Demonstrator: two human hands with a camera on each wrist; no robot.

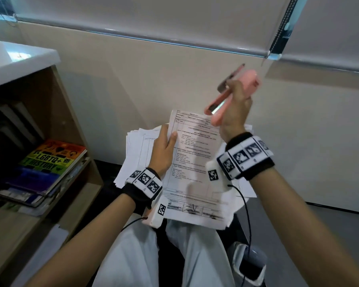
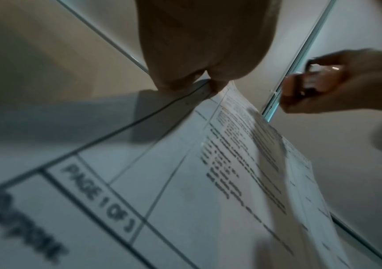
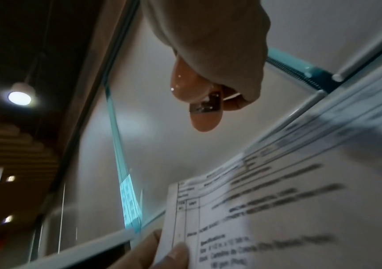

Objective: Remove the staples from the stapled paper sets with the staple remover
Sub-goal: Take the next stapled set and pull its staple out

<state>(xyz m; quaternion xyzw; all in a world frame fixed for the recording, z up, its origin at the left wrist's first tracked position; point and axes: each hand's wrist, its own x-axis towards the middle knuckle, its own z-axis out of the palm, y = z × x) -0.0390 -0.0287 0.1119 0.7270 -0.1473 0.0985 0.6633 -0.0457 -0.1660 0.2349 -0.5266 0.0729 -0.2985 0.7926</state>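
Observation:
A printed paper set (image 1: pixel 192 162) lies on top of a loose pile of sheets (image 1: pixel 137 154) on my lap. My left hand (image 1: pixel 164 150) holds this set by its left edge, thumb on the printed face, near the top corner (image 3: pixel 173 187). My right hand (image 1: pixel 236 106) is raised above the set's top right and grips a pink stapler-like tool (image 1: pixel 226 98) with metal parts, its upper arm swung up. The same tool (image 3: pixel 199 102) shows pink with a metal tip in the right wrist view, and blurred in the left wrist view (image 2: pixel 314 80). No staple is visible.
A wooden shelf unit (image 1: pixel 56 104) with stacked books (image 1: pixel 48 162) stands at my left, a white top above it. A beige wall (image 1: pixel 174 79) and window blinds are ahead. A grey object with a cable (image 1: pixel 249 264) sits by my right knee.

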